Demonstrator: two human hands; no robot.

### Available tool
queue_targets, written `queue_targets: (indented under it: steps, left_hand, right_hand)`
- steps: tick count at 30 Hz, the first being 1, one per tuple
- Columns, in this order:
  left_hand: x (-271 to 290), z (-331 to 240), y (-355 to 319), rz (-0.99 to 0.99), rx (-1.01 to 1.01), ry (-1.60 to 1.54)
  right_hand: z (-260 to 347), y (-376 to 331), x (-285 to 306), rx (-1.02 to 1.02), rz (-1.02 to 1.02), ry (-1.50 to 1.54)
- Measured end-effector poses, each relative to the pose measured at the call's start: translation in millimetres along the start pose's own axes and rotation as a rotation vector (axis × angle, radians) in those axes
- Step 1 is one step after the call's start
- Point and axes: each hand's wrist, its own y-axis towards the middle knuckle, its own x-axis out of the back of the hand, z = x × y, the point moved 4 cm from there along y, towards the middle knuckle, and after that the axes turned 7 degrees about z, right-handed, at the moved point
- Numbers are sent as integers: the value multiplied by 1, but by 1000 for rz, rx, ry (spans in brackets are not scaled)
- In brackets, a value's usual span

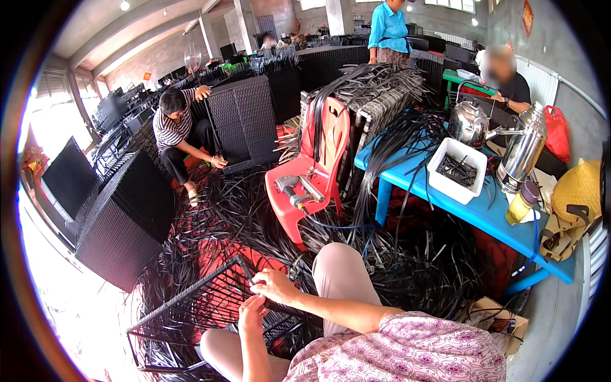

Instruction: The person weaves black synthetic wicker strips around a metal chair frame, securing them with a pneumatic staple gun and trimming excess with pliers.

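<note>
A black frame (191, 296) with woven strips leans across my lap and beside my left knee. My right hand (275, 286) is closed at its upper right corner, fingers bent round the dark rail. Just below it, my left hand (252, 310) has its fingertips pinched together close to the same edge. Whatever thin piece lies between the left fingers is too small to make out. Loose black plastic strips (216, 216) cover the floor in a thick tangle around the frame.
Ahead stands a red plastic chair (294, 219) with a staple gun (294, 191) on its seat. At right, a blue table (433, 194) bears a white bin (458, 170), a kettle (470, 121) and a flask (523, 149). A person (175, 130) crouches by a woven panel (238, 121).
</note>
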Motion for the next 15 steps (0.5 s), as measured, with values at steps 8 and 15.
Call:
queue_targets:
  steps: [8,15]
  left_hand:
    - [-8,-13,-3,6,-121,24]
    - [2,-77,57,181,-141,-232]
  right_hand:
    - [-33,-12,-12,-192,-69,403]
    - [-100,-44,-9,-535,-144,618]
